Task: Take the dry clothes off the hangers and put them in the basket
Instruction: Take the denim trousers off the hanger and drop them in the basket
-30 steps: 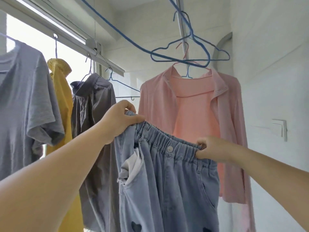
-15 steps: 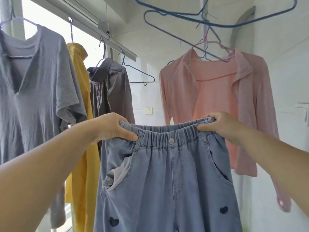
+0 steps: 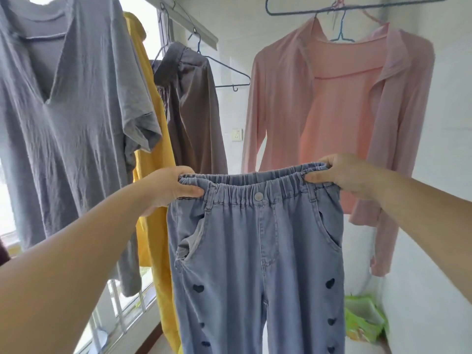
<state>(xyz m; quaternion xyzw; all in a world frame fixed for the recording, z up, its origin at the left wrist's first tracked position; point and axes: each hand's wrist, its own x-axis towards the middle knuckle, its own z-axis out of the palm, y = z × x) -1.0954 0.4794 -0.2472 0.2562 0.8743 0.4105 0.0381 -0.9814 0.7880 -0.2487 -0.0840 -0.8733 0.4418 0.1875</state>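
Light blue jeans (image 3: 258, 251) with small dark hearts hang free of any hanger, spread flat in front of me. My left hand (image 3: 168, 190) grips the left end of their elastic waistband and my right hand (image 3: 342, 175) grips the right end. Behind them a pink cardigan over a pink top (image 3: 339, 103) hangs on a hanger. At the left hang a grey T-shirt (image 3: 71, 118), a yellow garment (image 3: 153, 175) and a dark grey-brown shirt (image 3: 194, 118). An empty blue hanger (image 3: 229, 70) hangs beside that shirt. No basket is in view.
A window with bars (image 3: 122, 310) runs along the left side. White walls close the back and right, with a wall socket (image 3: 237, 134) at the back. Something green and white (image 3: 365, 318) lies on the floor at the lower right. Another empty hanger (image 3: 357, 6) hangs overhead.
The jeans have come down and level, with the waistband stretched wide between my hands. My view has tilted lower, so the hanging clothes and hangers sit higher in the frame.
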